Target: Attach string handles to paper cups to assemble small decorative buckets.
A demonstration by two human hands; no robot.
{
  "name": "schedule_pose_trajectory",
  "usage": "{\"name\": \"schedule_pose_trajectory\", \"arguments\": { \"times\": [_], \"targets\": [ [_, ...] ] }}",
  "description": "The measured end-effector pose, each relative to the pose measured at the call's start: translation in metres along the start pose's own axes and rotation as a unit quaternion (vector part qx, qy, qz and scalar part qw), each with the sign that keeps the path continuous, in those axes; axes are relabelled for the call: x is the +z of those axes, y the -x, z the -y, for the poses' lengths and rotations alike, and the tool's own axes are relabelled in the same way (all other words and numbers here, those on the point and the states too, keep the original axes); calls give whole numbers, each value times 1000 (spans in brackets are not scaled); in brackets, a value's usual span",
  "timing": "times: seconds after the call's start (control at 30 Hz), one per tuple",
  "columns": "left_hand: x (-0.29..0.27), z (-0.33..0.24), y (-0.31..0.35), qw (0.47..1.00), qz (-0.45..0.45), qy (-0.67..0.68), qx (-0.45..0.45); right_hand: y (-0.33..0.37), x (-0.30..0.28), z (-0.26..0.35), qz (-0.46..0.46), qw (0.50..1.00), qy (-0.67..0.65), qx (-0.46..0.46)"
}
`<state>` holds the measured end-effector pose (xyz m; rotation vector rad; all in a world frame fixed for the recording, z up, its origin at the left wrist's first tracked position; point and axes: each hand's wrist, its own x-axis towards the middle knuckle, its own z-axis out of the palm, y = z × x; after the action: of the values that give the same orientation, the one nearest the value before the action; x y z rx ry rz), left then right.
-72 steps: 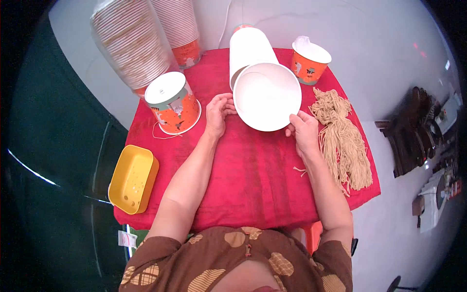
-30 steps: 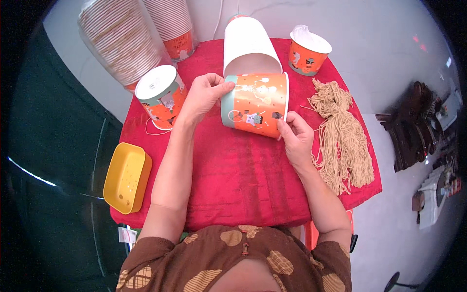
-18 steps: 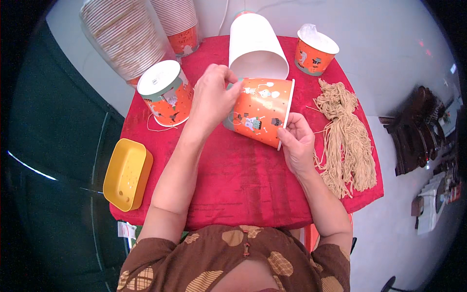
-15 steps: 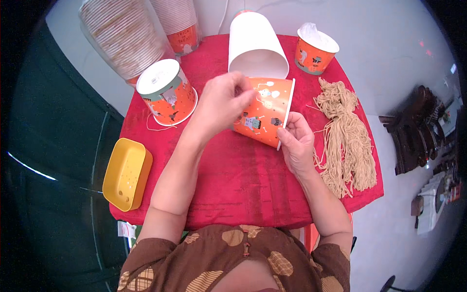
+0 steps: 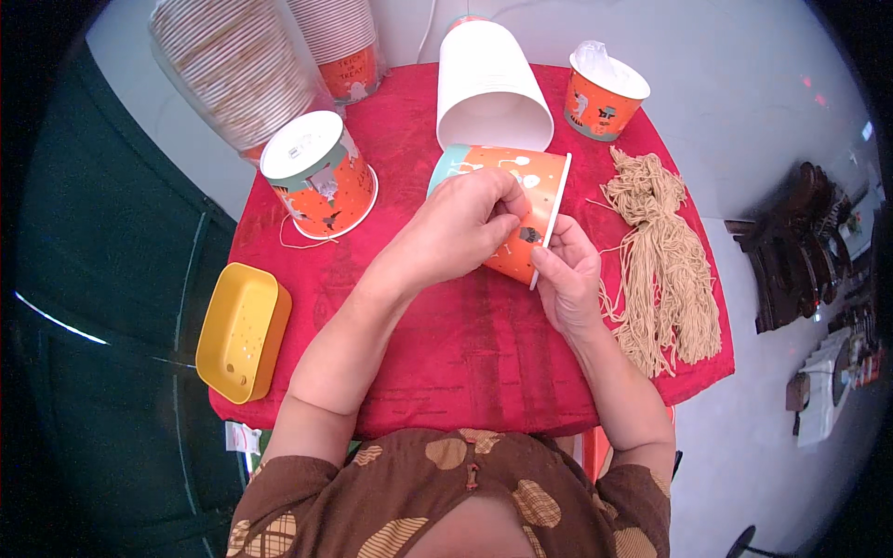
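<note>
An orange paper cup (image 5: 532, 186) with printed figures, a teal base band and a white rim lies tipped on its side above the table, its mouth facing right. My right hand (image 5: 569, 270) grips it by the rim, thumb on the outside and fingers curling at the mouth. Across the cup's printed side reaches my left hand (image 5: 460, 228), thumb and forefinger pinched together against or just over the wall. Whatever is between those fingertips, if anything, is too small to make out. Right of the cup lies a bundle of beige yarn (image 5: 660, 260).
A big white paper tube or bucket (image 5: 488, 79) lies behind the cup. An upside-down orange cup (image 5: 326, 191) with a loose string stands left, near a yellow box (image 5: 270, 339). Bagged stacked cups (image 5: 233, 74) stand back left; a cup holding plastic (image 5: 600, 110) is back right.
My left hand has moved right and down across the cup's side, toward its rim. The cup has shifted slightly right, showing more of its teal band.
</note>
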<state>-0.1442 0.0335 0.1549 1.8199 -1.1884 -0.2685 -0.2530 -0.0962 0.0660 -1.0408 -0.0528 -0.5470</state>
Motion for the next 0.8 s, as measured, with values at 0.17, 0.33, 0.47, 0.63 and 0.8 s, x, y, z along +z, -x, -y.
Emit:
{"name": "schedule_pose_trajectory", "arguments": {
  "times": [0.17, 0.33, 0.47, 0.63, 0.8],
  "targets": [
    [1, -5, 0, 1000, 5, -6, 1, 1, -4, 1, 13, 1000, -7, 5],
    [4, -3, 0, 1000, -3, -7, 27, 2, 1, 3, -4, 1000, -7, -13],
    [6, 0, 0, 999, -8, -24, 47, 3, -2, 3, 6, 1000, 8, -4],
    [7, -1, 0, 998, -9, -30, 45, 4, -1, 5, 13, 1000, 13, -12],
    [8, 2, -2, 998, -3, -43, 51, 3, -4, 3, 15, 1000, 20, -5]
  ]
}}
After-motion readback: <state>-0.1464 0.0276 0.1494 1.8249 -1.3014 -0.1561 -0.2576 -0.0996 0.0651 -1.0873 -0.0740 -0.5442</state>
